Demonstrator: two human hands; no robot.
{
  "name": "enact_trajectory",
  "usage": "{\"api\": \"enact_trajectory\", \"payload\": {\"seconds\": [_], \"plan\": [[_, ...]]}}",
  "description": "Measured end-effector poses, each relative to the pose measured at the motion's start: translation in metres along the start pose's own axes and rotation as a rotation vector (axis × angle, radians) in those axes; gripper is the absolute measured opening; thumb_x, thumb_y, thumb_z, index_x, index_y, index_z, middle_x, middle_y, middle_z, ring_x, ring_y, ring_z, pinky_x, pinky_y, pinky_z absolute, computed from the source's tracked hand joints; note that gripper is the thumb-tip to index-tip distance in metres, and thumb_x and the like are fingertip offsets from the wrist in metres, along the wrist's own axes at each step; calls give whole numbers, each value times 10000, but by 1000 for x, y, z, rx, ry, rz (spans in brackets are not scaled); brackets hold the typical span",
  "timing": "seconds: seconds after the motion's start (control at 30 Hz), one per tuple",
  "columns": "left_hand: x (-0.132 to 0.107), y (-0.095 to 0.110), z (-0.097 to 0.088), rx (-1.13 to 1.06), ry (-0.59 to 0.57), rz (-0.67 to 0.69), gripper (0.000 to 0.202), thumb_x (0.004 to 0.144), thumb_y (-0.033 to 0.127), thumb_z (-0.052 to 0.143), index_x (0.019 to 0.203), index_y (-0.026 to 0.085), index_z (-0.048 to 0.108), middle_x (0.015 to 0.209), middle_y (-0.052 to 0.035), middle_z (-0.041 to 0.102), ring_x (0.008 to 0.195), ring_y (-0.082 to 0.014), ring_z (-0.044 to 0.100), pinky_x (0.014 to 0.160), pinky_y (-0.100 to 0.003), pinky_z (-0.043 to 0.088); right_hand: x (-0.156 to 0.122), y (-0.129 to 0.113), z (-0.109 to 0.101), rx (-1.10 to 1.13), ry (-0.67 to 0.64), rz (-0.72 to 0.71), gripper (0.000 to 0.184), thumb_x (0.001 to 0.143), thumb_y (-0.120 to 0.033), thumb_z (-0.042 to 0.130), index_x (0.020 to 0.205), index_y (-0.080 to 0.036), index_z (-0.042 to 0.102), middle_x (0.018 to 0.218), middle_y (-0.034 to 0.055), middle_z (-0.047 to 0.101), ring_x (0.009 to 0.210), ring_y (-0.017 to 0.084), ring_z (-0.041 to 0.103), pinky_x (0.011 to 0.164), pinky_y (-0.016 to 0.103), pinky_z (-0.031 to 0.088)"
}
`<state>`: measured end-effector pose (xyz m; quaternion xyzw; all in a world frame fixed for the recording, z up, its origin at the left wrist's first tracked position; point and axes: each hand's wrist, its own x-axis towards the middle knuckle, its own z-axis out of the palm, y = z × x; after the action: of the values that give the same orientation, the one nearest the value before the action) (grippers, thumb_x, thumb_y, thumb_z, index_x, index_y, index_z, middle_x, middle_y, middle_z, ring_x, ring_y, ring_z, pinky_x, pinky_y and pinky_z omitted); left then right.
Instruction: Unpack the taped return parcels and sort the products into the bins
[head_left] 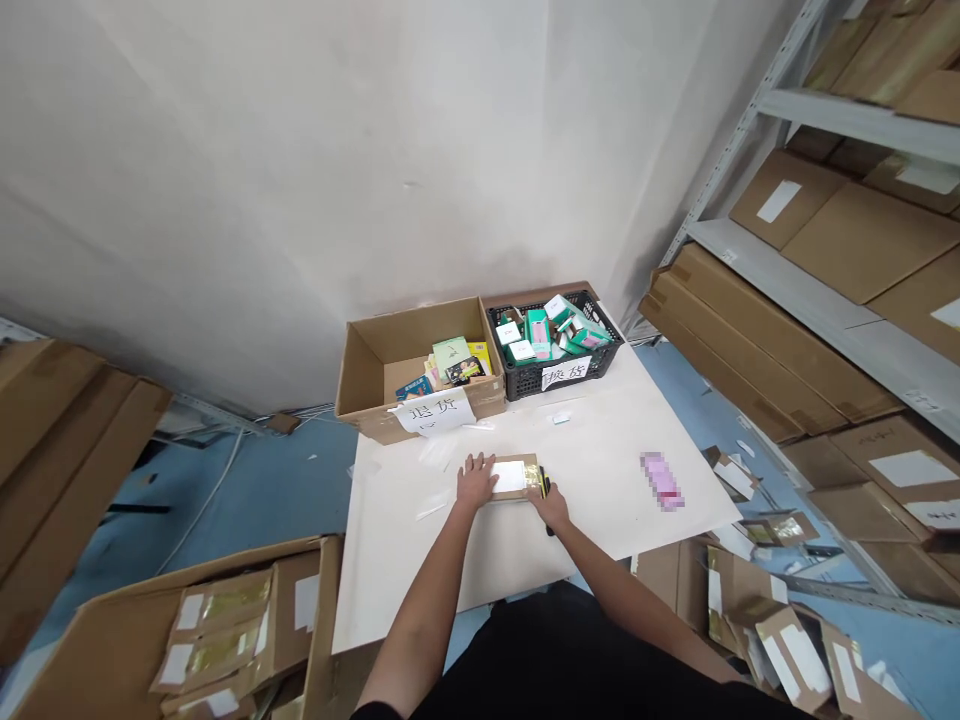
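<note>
- I stand at a white-topped table (600, 480), its far side near a pale, bare-looking wall (300, 150); the floor (247, 480) around it is blue.
- On my right, a metal shelf rack (862, 125) is stacked with brown cartons; on my left lie more cartons (82, 430).
- A big open carton (328, 600) stands by the table's left side, with taped, labelled parcels (214, 640) inside; more small parcels (795, 665) lie piled at my lower right.
- An open cardboard box (375, 430) and a black plastic crate (525, 385) sit side by side at the far edge, taking up that part of the tabletop. The first holds a few colourful packs, the second green-and-white ones; each has a handwritten paper sign in front.
- A pink item (661, 482), blurred into blocks, lies well apart to the right; a small white packet (561, 418) lies near the crate.
- The small taped parcel (510, 477) lies flat before me, label up, between my hands.
- My left hand (475, 482) rests on its left end, fingers spread.
- My right hand (551, 507) is at its right end, fingers closed around a black-and-yellow tool (545, 483).
</note>
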<state>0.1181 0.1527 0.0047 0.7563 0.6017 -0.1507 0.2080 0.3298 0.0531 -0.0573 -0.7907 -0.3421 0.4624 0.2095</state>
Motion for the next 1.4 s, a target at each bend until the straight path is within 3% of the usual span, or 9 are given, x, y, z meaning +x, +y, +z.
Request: {"api": "enact_trajectory", "payload": {"seconds": [0.17, 0.37, 0.47, 0.6, 0.77, 0.97, 1.17, 1.3, 1.4], "plan": [[-38, -4, 19, 21, 31, -235, 666, 1016, 366, 357, 1649, 172, 280, 1553, -242, 480, 1390, -398, 482, 1074, -538, 436, 42, -76, 18, -159, 37, 6, 592, 794, -615, 798, 1161, -199, 592, 1199, 189, 734, 1124, 339, 717, 827, 352, 537], [-57, -6, 20, -79, -143, -17, 592, 985, 354, 438, 1568, 247, 421, 1406, -141, 611, 1202, -286, 644, 983, -393, 528, 92, -145, 11, -388, -18, -217, 549, 835, -541, 805, 1201, -185, 604, 1164, 198, 752, 1143, 330, 715, 849, 322, 508], [-45, -14, 4, -32, -87, 53, 644, 941, 264, 517, 1573, 317, 405, 1567, -99, 493, 1329, -295, 570, 1042, -413, 516, 94, -135, -1, -327, 9, -201, 571, 874, -609, 735, 1222, -177, 601, 1176, 194, 749, 1137, 322, 716, 837, 315, 508], [-21, -18, -11, 71, -62, 246, 880, 853, 146, 597, 1648, 324, 265, 1759, -75, 189, 1579, -328, 274, 1165, -472, 424, 55, -76, 0, -252, 48, -142, 631, 846, -692, 711, 1221, -201, 583, 1136, 157, 756, 1088, 319, 724, 813, 322, 514], [-8, 0, 16, 48, -50, 281, 1002, 851, 191, 604, 1692, 323, 76, 1790, -48, 1, 1640, -330, -42, 1235, -537, 300, 4, -21, 12, -239, -31, -30, 623, 814, -710, 730, 1161, -219, 571, 1131, 142, 751, 1074, 317, 719, 819, 334, 517], [-16, 21, 41, 48, -69, -5, 1106, 806, 387, 692, 1698, 237, 55, 1780, -145, 17, 1608, -451, 58, 1161, -596, 364, 41, -66, -11, -371, 3, -98, 735, 690, -609, 885, 1208, -219, 539, 1204, 150, 722, 1109, 319, 696, 825, 334, 511], [-35, 29, 45, 54, -97, -158, 1028, 835, 525, 688, 1673, 159, 219, 1649, -262, 373, 1486, -465, 359, 1162, -599, 359, 60, -114, -3, -518, -6, -328, 624, 779, -526, 857, 1211, -221, 527, 1227, 127, 703, 1114, 274, 679, 855, 306, 488], [-36, 18, 41, -18, 21, -53, 790, 956, 478, 561, 1659, 241, 289, 1712, -168, 303, 1546, -400, 296, 1195, -555, 353, 43, -91, -5, -415, 104, -267, 364, 1027, -555, 529, 1143, -213, 573, 1094, 119, 742, 1011, 254, 708, 811, 297, 485], [-30, 7, 46, -68, 35, 29, 727, 1014, 471, 461, 1680, 294, 231, 1776, -71, 147, 1627, -371, 84, 1273, -569, 229, 31, -57, -16, -293, 69, -106, 497, 1077, -595, 314, 975, -218, 620, 872, 74, 744, 780, 215, 719, 699, 270, 480]]}}
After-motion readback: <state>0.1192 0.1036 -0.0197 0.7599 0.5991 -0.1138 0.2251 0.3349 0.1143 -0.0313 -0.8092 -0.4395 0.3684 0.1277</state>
